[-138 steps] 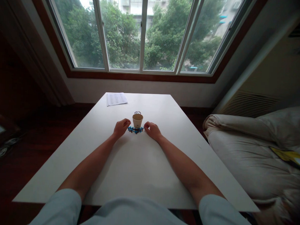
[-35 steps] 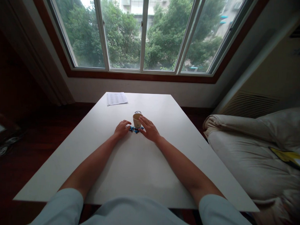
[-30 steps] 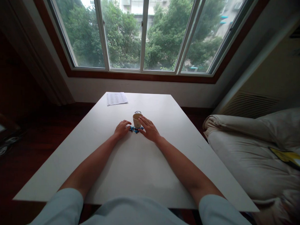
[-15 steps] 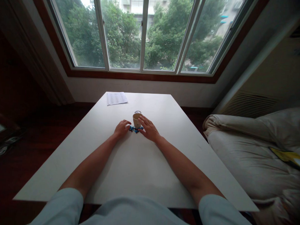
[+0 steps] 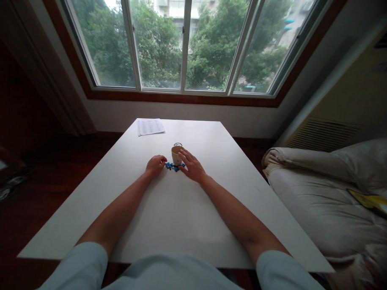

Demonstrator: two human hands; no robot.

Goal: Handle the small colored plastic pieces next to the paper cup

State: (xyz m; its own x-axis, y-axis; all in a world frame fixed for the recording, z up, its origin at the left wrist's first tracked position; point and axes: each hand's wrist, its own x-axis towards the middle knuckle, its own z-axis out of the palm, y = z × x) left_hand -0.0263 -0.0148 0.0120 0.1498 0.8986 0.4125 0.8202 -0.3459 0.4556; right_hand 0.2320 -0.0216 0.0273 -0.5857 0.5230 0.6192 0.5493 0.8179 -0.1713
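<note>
A light-brown paper cup [image 5: 175,157] stands upright on the white table. Small blue and dark pieces [image 5: 171,166], too small to name exactly, lie loose around its near side. My right hand [image 5: 192,165] is at the cup's right side, fingers stretched out and overlapping its rim, thumb low beside the pieces. It appears to touch the cup without wrapping round it. Just left of the pieces is my left hand [image 5: 154,166], its fingers curled in and the tips close to the thumb. Whatever they pinch, if anything, cannot be made out.
Behind the cup lies a thin dark loop [image 5: 178,144]. Printed paper sheets [image 5: 150,127] rest at the far left of the white table [image 5: 178,220]. A cushioned sofa [image 5: 299,195] flanks the right side, and a window [image 5: 184,47] fills the wall ahead.
My left hand has drawn slightly left and its fingers have curled closer together, uncovering more of the blue pieces. My right hand and the cup have stayed in place.
</note>
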